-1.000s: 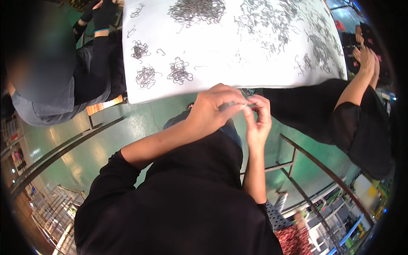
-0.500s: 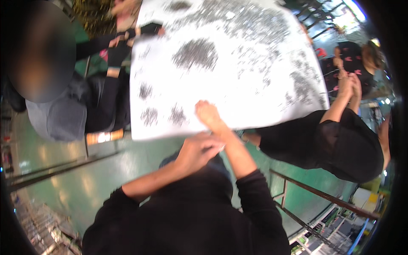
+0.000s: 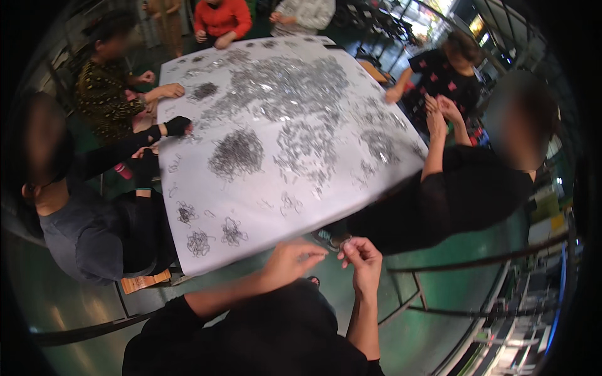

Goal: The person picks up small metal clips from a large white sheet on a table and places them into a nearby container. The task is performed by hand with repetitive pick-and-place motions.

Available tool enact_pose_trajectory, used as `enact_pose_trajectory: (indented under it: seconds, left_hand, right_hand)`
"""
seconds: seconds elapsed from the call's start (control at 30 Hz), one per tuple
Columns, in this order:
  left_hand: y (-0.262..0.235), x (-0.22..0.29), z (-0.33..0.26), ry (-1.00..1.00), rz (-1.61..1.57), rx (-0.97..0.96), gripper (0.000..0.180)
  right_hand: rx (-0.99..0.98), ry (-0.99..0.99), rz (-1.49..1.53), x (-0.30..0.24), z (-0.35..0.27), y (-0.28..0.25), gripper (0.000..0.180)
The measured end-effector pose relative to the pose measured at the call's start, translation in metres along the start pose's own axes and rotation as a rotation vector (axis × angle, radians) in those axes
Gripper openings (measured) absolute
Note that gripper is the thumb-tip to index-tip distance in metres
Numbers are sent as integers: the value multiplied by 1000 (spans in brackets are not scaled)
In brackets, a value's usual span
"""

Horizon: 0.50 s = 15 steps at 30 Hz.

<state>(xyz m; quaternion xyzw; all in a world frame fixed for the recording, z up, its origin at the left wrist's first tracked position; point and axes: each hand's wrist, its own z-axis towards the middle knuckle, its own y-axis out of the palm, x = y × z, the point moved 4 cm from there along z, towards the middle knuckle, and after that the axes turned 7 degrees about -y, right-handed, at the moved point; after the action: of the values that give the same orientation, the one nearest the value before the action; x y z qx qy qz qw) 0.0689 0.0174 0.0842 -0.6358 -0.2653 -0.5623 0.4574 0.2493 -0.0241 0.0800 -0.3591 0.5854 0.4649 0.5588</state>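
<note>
Just off the near edge of a white-covered table (image 3: 276, 220), above my lap, both my hands are raised close together. My left hand (image 3: 290, 262) has its thumb and fingers brought together in a pinch. A short gap to its right, my right hand (image 3: 364, 262) pinches too, thumb against forefinger; whatever either holds is too small to name. Nearest on the table lie small clusters of thin dark loops (image 3: 233, 232). Farther in is a round heap of dark loops (image 3: 236, 155), beside a spread of small grey, clip-like pieces (image 3: 307, 150).
A broad scatter of shiny grey pieces (image 3: 288, 88) covers the far table. Co-workers sit around it; a black-gloved hand (image 3: 177, 126) reaches in from the left, and a co-worker's hands (image 3: 437, 113) are raised at right. Metal rails (image 3: 489, 263) run at lower right.
My right hand has drawn back from over the table's near edge to beside my left hand, and its fingers have come together. The view has tilted, showing more of the far side.
</note>
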Motion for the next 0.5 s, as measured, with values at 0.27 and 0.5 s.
enact_pose_trajectory:
  seconds: [0.27, 0.5]
  left_hand:
    - [61, 35, 26, 200, -112, -32, 18]
    - [136, 74, 36, 266, -101, -174, 19]
  right_hand:
    - [188, -201, -22, -44, -36, -44, 6]
    - [411, -237, -15, -62, -64, -109, 4]
